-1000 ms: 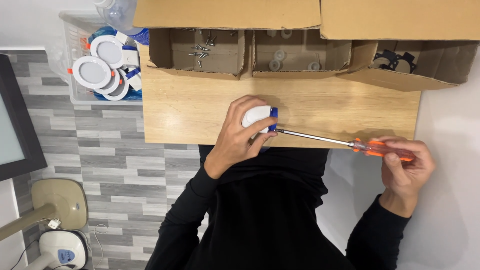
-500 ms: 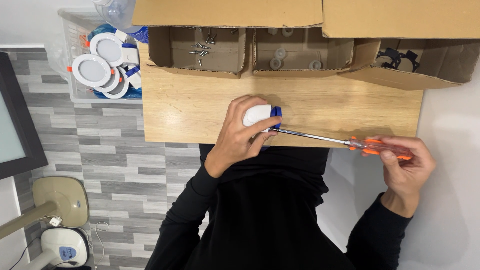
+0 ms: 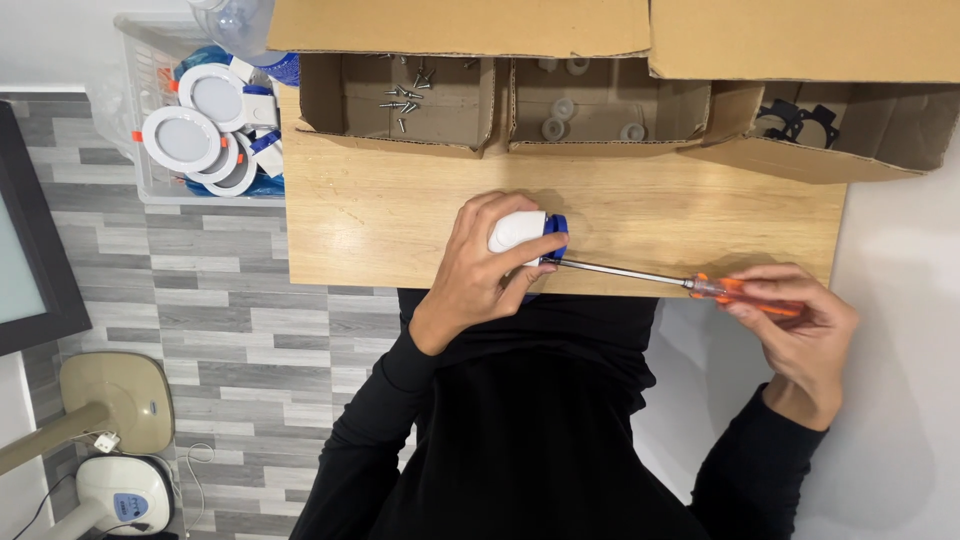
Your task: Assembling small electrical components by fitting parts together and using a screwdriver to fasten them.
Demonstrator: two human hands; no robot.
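My left hand (image 3: 480, 268) grips a small white lamp fitting with a blue part (image 3: 524, 231) on its side at the near edge of the wooden table (image 3: 370, 220). My right hand (image 3: 800, 325) holds the orange handle of a long screwdriver (image 3: 680, 283). Its metal shaft runs left and its tip meets the blue part of the fitting.
Open cardboard boxes sit along the table's far edge: one with screws (image 3: 405, 98), one with small white rings (image 3: 580, 110), one with black parts (image 3: 800, 118). A clear bin of round white lamps (image 3: 205, 125) stands at the left. A fan base (image 3: 110, 400) rests on the floor.
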